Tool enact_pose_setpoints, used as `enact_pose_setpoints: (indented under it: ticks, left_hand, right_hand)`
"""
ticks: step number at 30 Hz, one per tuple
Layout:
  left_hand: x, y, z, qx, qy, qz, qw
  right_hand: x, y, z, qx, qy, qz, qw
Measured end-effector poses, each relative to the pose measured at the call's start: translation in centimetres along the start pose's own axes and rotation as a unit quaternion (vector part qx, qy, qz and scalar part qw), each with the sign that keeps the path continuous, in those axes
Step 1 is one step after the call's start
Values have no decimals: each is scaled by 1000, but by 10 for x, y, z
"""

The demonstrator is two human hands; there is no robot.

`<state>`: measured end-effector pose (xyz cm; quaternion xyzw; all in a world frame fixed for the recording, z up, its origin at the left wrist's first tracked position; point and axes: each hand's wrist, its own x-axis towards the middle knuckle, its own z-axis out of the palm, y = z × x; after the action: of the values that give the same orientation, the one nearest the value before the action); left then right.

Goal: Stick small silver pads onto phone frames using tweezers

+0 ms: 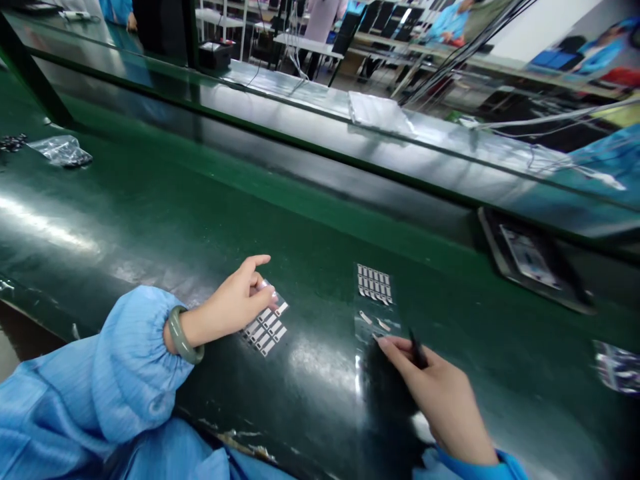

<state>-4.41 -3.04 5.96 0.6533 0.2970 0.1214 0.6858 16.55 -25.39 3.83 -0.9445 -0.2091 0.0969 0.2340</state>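
Note:
My left hand [237,297] has its index finger stretched out. Its thumb and lower fingers close on the far end of a clear sheet of white-and-dark stickers [265,332], which lies on the green bench. Between the thumb and fingers of my right hand [440,383] is a slim black tool [417,348]; its exact kind is partly hidden. The right fingertips are at the near part of a second clear sheet, beside a few loose small pieces [383,325]. Rows of small pale strips [374,283] fill that sheet's far part.
A dark tray-like object [535,257] with a lighter panel lies at the right. Plastic bags of small parts rest at far left [63,151] and right edge [619,367]. Behind a raised ledge [300,140] run cables; co-workers in blue sit beyond.

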Motion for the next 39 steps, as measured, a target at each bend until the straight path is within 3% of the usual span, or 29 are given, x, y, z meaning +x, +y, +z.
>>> enact_pose_setpoints:
  ticks: [3,8,10,12,13,16,18,22,28,39]
  left_hand:
    - [2,-1,-1,-9,8,2,1000]
    - [3,-2,0,-20,13,2,1000]
    - [3,-2,1,-27,7,9,1000]
    - [3,-2,3,-44,-11,27,999]
    - [3,-3,3,-51,-21,36,998]
    - [1,-3,5,-45,-39,53,997]
    - [0,-4,4,-37,-45,54,997]
    - [2,-4,2,-37,-57,61,996]
    - [6,-2,1,-84,-81,1,993]
    - [4,7,0,-160,-84,-102,978]
  right_hand:
    - [0,-5,4,-37,-26,28,999]
    - [-6,-10,3,4,49,52,997]
    - [-14,-17,2,28,104,-3,994]
    - [-22,-30,2,51,128,-118,984]
    - [-25,-39,4,62,110,-184,975]
    - [-32,-67,12,84,-27,-331,939]
    - [-31,-85,19,95,-88,-371,920]
    - [-25,-104,32,135,-130,-435,881]
    - [-24,-103,40,160,-109,-518,833]
    - [-25,-104,39,162,-81,-545,818]
